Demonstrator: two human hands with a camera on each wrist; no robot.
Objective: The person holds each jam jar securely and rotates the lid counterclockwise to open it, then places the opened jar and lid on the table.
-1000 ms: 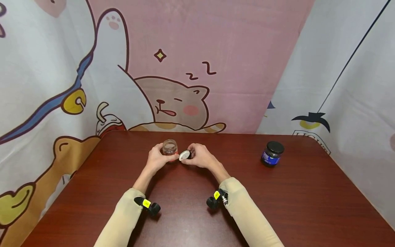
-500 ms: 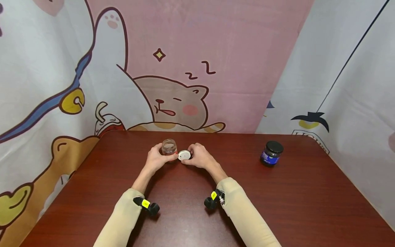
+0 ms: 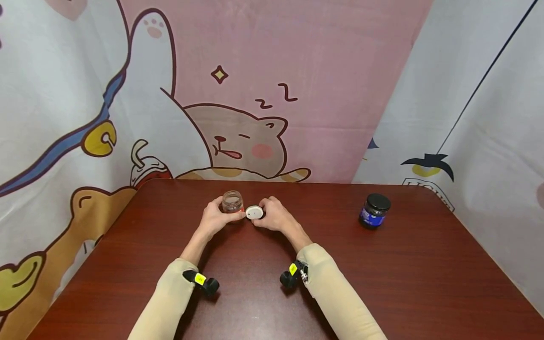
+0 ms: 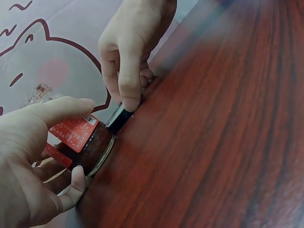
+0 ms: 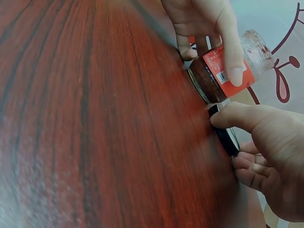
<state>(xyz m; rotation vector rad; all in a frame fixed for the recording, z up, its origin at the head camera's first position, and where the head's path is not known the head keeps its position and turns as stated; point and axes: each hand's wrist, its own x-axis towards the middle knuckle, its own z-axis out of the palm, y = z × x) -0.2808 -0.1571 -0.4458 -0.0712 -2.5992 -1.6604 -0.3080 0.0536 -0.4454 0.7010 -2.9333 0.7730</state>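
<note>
Head view: two jars, one loose lid, two hands. Left hand [image 3: 216, 218] wrapped round a small clear glass jar [image 3: 233, 202] with a red paper label, thumb and fingers curled on its sides; jar upright, mouth uncovered, on the far middle of the dark red wood-grain table [image 3: 382, 283]. Label bore a white barcode patch and pale print, too small to read. Right hand [image 3: 274, 216] pinched a round lid [image 3: 254, 212], white on its upturned face and black at the rim, down on the table just right of the jar, thumb and fingertips curled on its edge. Well apart at far right, a second jar, dark glass with a black screw cap and blue label [image 3: 374, 211], writing unreadable. Behind, a soft printed cloth backdrop [image 3: 255, 71], pink and white, with a sleeping cartoon cat and two "Z" marks.
</note>
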